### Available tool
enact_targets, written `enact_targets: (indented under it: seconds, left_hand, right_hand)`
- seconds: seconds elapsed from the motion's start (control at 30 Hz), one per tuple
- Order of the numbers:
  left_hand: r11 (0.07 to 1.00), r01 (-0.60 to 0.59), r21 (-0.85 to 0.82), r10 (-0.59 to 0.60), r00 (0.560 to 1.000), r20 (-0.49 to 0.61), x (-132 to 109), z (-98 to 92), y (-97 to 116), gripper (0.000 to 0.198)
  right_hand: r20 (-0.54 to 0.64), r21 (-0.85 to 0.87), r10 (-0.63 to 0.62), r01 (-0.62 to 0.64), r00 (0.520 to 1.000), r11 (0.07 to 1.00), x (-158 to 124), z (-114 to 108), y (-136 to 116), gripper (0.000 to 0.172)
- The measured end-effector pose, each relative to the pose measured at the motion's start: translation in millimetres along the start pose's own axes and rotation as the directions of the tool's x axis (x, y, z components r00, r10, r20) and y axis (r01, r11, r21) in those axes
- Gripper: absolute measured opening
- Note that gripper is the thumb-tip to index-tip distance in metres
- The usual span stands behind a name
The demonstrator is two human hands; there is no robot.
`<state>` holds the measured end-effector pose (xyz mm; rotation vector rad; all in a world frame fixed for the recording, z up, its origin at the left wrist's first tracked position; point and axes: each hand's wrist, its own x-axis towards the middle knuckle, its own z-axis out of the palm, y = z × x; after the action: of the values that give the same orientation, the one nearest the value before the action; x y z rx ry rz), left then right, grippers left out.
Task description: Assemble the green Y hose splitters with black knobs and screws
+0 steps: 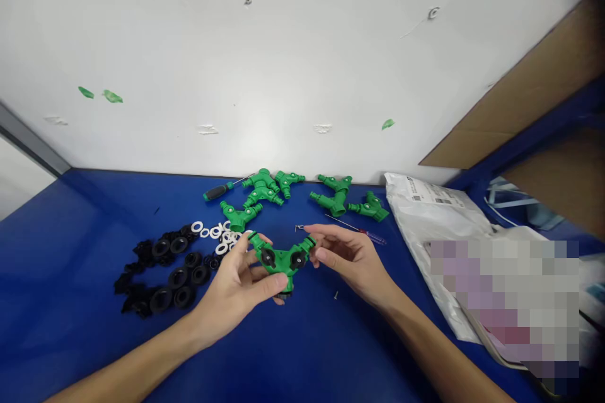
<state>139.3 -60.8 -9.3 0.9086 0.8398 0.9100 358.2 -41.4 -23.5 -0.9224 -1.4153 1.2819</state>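
My left hand (241,283) grips a green Y-shaped hose splitter (282,261) from the left, thumb across its lower body. Two black valve knobs with screws at their centres face me, and dark rings sit near the ends of both outlets. A black collar shows at its base. The fingers of my right hand (352,258) close around the end of the right outlet. Just beyond that index fingertip lie a few small screws (299,227). Another screw (336,295) rests on the blue table below my right hand.
Black rings and knobs (177,277) are piled at left, beside white washers (221,248). Several green splitters (336,201) stand along the white wall. A green-black screwdriver (218,192) and a purple-handled screwdriver (373,237) lie nearby. White plastic packaging (425,220) covers the right side.
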Motion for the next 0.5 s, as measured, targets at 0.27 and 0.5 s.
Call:
enact_targets:
  seconds: [0.27,0.5]
  left_hand:
    - [0.875,-0.068,0.479,0.264,0.897,-0.355,8,-89.7,78,0.078]
    - [0.684,0.018,0.729,0.458,0.767,-0.449,30,-186.5,114,0.063]
  right_hand:
    - [-0.09,-0.209,0.033,-0.051,0.995,0.977,3,-2,-8,0.026]
    - [-0.068,-0.322,0.053,-0.072,0.996,0.944,0,1,-10,0.033]
